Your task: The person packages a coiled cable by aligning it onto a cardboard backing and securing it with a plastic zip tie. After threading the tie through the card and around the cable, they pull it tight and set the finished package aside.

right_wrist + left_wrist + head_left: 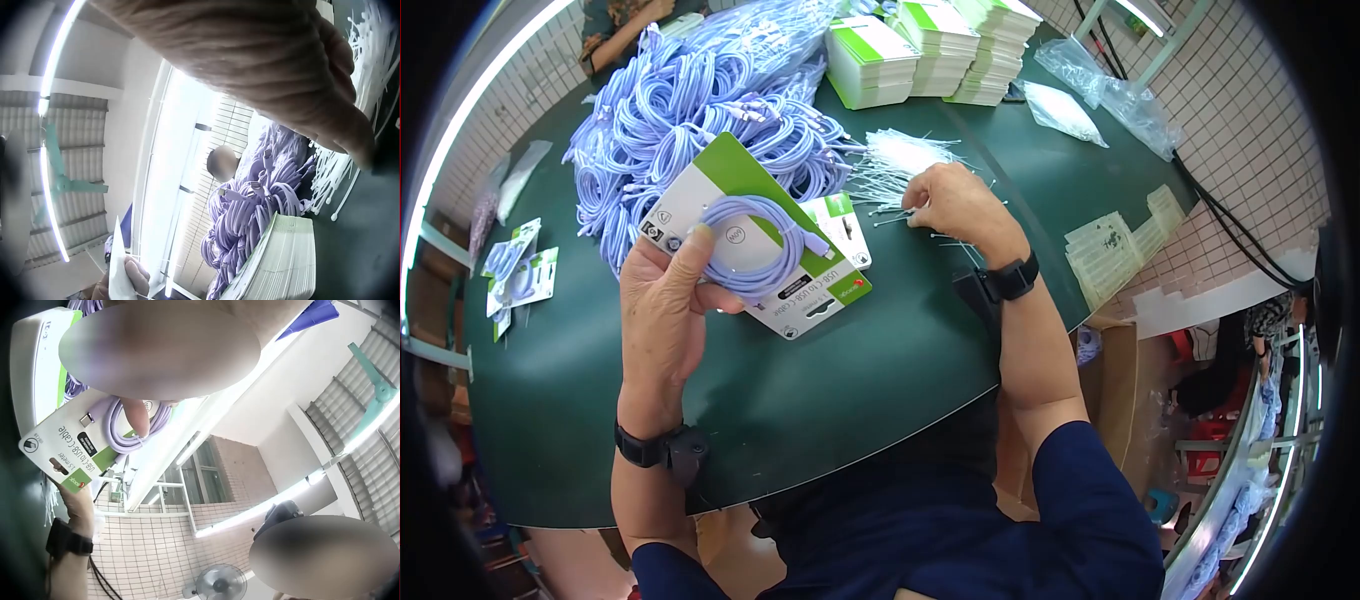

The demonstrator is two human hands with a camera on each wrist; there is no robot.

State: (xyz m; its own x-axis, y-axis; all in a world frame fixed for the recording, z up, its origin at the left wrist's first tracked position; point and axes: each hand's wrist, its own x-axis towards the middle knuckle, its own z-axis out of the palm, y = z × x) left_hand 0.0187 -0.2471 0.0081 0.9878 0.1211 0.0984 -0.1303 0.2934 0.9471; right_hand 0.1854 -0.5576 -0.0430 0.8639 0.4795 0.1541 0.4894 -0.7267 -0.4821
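Observation:
My left hand (662,310) holds a green and white printed card (725,165) together with a coiled lilac cable (792,235), thumb over the coil. In the left wrist view, the cable's plug lies against the card (47,439), a fingertip pressing on the coil (114,439). My right hand (960,210) is bent down at the near right edge of a loose pile of thin white ties (905,150). Its fingertips reach among the ties (328,172) in the right wrist view; whether they pinch one cannot be made out.
A large heap of lilac cables (690,100) covers the back left. Card stacks (870,75) stand behind the ties. Another card (845,225) lies behind the held one. Carded cables (525,280) lie far left, clear bags (1065,110) and pale strips (1105,245) on the right.

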